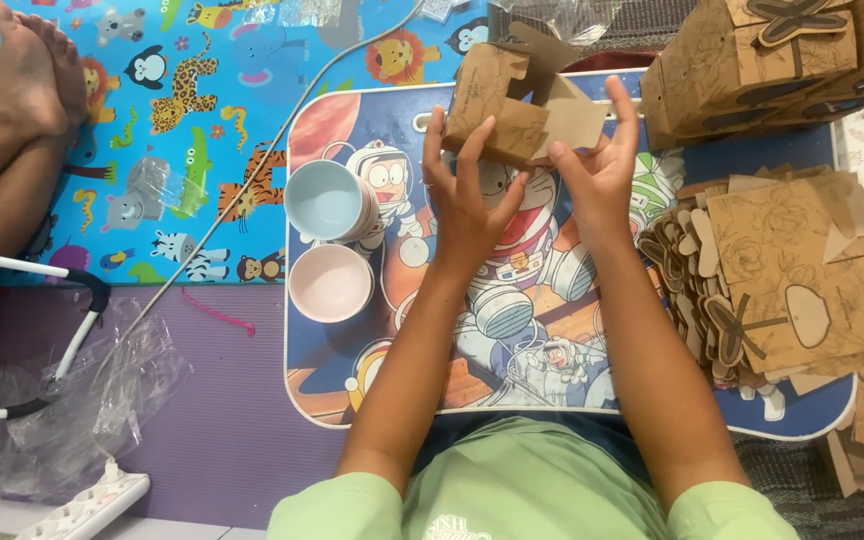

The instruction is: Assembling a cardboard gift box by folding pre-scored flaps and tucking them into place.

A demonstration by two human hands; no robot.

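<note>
Both my hands hold a half-folded brown cardboard box (512, 100) up over the far part of a small lap table with a cartoon print (432, 330). My left hand (464, 195) grips the box from below on its left side, fingers spread up its face. My right hand (600, 165) holds the right side, with fingers on a loose flap. The box's flaps stand open at the top.
A pile of flat brown box blanks (792, 280) lies on the table's right. Folded boxes (752, 60) are stacked at the far right. A blue bowl (324, 200) and a pink bowl (330, 282) sit left. Another person's feet (27, 70) rest on the animal-print mat. Plastic wrap (102, 390) and a power strip (87, 508) lie at left.
</note>
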